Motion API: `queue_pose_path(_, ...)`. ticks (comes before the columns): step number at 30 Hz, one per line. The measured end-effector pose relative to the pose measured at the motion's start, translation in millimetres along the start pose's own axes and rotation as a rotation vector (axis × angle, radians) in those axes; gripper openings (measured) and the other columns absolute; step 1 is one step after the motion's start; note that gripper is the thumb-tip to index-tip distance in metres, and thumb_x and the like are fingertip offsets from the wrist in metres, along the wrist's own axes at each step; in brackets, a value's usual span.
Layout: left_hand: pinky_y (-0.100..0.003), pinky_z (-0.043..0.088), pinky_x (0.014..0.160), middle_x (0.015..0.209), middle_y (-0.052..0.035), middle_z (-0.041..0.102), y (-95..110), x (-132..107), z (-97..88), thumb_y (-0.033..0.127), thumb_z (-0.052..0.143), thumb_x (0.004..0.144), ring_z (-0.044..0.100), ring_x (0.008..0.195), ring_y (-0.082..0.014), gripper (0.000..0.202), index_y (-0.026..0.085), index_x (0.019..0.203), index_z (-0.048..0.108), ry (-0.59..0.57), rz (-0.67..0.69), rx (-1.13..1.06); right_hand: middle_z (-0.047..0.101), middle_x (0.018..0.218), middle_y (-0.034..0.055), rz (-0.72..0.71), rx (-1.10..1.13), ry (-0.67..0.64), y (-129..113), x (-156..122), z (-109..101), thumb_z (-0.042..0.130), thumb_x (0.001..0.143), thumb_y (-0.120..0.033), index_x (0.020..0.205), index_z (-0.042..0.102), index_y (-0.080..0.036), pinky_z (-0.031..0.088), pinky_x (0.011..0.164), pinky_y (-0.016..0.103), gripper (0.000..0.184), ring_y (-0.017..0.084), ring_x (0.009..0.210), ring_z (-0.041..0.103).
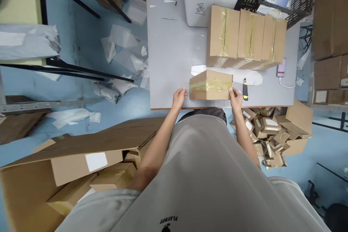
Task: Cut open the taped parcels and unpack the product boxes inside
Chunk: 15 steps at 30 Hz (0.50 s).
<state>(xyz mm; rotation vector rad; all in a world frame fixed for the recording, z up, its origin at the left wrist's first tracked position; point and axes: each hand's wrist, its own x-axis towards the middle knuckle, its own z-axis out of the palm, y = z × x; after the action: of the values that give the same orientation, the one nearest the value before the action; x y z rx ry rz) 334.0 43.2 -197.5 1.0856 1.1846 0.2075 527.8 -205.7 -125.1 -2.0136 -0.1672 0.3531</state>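
A taped cardboard box [211,86] sits near the front edge of the grey table [168,54]. At its right end my right hand [236,98] pinches the corner between thumb and fingers. My left hand [179,98] is just off the box's left side, fingers loosely bent and slightly apart, with nothing in them. A black and yellow utility knife [245,90] lies to the right of my right hand. Behind the box is a strip of white paper or plastic [246,76], partly covered.
Three taped cartons [250,38] stand in a row behind the box. Farther back are a white foam bin [199,11] and a black crate [301,7]. A phone [281,68] lies at right. Large open carton [89,141] at lower left; small boxes [268,127] heap at lower right.
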Motion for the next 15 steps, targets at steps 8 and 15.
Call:
queue_pose_path(8, -0.046, 0.066, 0.108, 0.129, -0.0162, 0.085, -3.3, -5.1, 49.2, 0.066, 0.084, 0.095, 0.081, 0.119, -0.0293, 0.051, 0.019, 0.114, 0.082, -0.274, 0.045, -0.042, 0.079, 0.138, 0.0198, -0.166, -0.104, 0.191, -17.1, -11.5, -29.7, 0.069, 0.103, -0.072, 0.130, 0.085, -0.019, 0.064, 0.117, 0.053, 0.062, 0.033, 0.132, 0.075)
queue_pose_path(15, -0.050, 0.065, 0.116, 0.129, -0.0160, 0.086, 12.4, -8.6, 32.0, 0.056, 0.093, 0.088, 0.081, 0.125, -0.0347, 0.052, 0.016, 0.120, 0.085, -0.178, 0.206, 0.029, 0.081, 0.137, 0.0201, -0.104, -0.059, 0.086, -17.4, -12.8, -18.8, 0.075, 0.099, -0.073, 0.128, 0.086, -0.018, 0.064, 0.117, 0.056, 0.063, 0.034, 0.130, 0.075)
